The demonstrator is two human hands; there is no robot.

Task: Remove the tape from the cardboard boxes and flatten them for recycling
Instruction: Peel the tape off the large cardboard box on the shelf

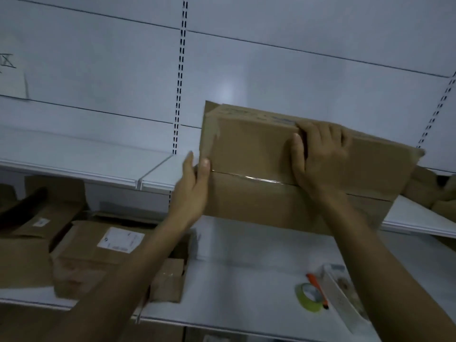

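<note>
A long brown cardboard box (251,144) is held in the air in front of the upper shelf, tilted down to the right. Clear tape (256,179) runs along the seam between its two closed flaps, and more tape wraps its left end. My left hand (195,186) grips the box's lower left corner, thumb on the front face. My right hand (318,154) lies over the middle of the box, fingers curled over the top edge and thumb pressed on the front.
The lower white shelf (246,262) carries several taped boxes (93,257) at the left, a green tape roll (309,297), an orange-handled cutter (318,290) and a white packet (343,294). More cardboard (429,191) sits on the upper shelf at the right.
</note>
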